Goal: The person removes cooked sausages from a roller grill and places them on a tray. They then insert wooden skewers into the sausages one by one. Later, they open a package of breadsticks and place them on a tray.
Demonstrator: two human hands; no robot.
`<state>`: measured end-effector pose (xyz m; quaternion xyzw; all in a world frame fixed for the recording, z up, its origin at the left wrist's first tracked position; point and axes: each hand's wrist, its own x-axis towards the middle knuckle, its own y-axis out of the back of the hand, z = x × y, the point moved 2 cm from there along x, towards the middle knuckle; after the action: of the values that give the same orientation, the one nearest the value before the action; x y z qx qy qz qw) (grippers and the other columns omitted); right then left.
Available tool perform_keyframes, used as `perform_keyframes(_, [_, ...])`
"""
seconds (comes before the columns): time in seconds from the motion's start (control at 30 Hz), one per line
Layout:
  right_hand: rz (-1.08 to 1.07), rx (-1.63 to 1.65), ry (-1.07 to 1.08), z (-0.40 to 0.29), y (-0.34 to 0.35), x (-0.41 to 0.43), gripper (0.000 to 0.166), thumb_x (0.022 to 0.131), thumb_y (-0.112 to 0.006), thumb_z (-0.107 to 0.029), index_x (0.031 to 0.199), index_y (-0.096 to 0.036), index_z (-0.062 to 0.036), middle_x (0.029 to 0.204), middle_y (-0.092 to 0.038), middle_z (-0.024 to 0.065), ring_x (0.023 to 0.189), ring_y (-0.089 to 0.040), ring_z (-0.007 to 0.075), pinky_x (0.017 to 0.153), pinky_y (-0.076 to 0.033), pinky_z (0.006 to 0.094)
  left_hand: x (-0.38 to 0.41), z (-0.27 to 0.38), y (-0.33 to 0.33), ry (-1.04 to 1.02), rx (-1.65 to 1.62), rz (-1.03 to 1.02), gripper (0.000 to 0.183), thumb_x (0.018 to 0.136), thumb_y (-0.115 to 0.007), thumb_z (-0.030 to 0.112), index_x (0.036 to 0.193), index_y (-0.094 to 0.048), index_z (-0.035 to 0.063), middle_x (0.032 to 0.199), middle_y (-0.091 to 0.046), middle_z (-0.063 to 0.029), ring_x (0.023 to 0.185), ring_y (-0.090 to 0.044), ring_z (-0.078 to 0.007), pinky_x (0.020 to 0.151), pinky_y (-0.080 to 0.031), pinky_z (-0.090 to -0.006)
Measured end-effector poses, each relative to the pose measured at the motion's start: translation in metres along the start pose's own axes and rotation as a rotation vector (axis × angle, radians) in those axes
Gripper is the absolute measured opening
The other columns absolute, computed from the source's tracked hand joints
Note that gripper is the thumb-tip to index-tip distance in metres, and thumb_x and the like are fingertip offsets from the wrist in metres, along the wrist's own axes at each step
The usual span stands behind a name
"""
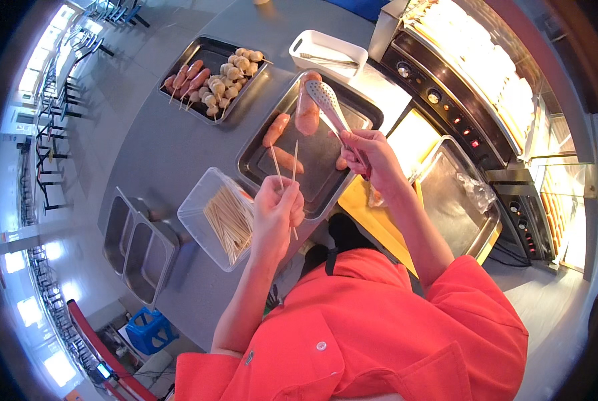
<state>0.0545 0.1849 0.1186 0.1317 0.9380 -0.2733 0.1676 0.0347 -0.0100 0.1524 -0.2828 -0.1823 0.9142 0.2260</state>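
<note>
My left hand [278, 203] pinches two thin wooden skewers [295, 158], points upward, over the near left edge of a dark metal tray [319, 175]. My right hand [371, 153] grips metal tongs [335, 113] with a perforated head. That head presses on the side of a large sausage [307, 115], which appears held above the tray; the far jaw is hidden. Lower in the tray lie a sausage [276, 129] and another sausage [286, 159]. Part of one more sausage [342, 163] shows beside my right hand. Beside my left wrist, a clear plastic box [193, 213] contains many skewers.
A second tray [206, 47] carries skewered sausages [186, 80] and skewered balls [228, 80]. Steel pans [148, 250] sit at left. A white container [324, 42] holds utensils. A lit heated cabinet [454, 95] stands right, near a metal tray [444, 200] with a plastic bag [476, 190].
</note>
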Motion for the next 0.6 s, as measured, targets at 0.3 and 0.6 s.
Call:
perform_keyframes(0.3, [0.008, -0.119, 0.043, -0.006, -0.004, -0.007, 0.028, 0.084, -0.055, -0.019, 0.097, -0.059, 0.0049, 0.056, -0.047, 0.0022, 0.042, -0.036, 0.003, 0.039, -0.025, 0.0165, 0.02, 0.003, -0.01, 0.035, -0.034, -0.008, 0.006, 0.09, -0.044, 0.009, 0.09, -0.043, 0.0033, 0.06, -0.039, 0.0002, 0.046, -0.028, -0.0043, 0.041, -0.022, -0.0192])
perform_keyframes(0.6, [0.155, -0.18, 0.118, 0.006, -0.007, 0.004, 0.031, 0.08, -0.061, -0.017, 0.105, -0.059, 0.0013, 0.057, -0.048, -0.0009, 0.042, -0.036, 0.0029, 0.041, -0.026, 0.0159, 0.029, -0.005, 0.012, 0.108, 0.18, 0.038, 0.01, 0.09, -0.043, 0.009, 0.086, -0.047, 0.0004, 0.061, -0.042, -0.0006, 0.047, -0.031, -0.0049, 0.043, -0.027, -0.0188])
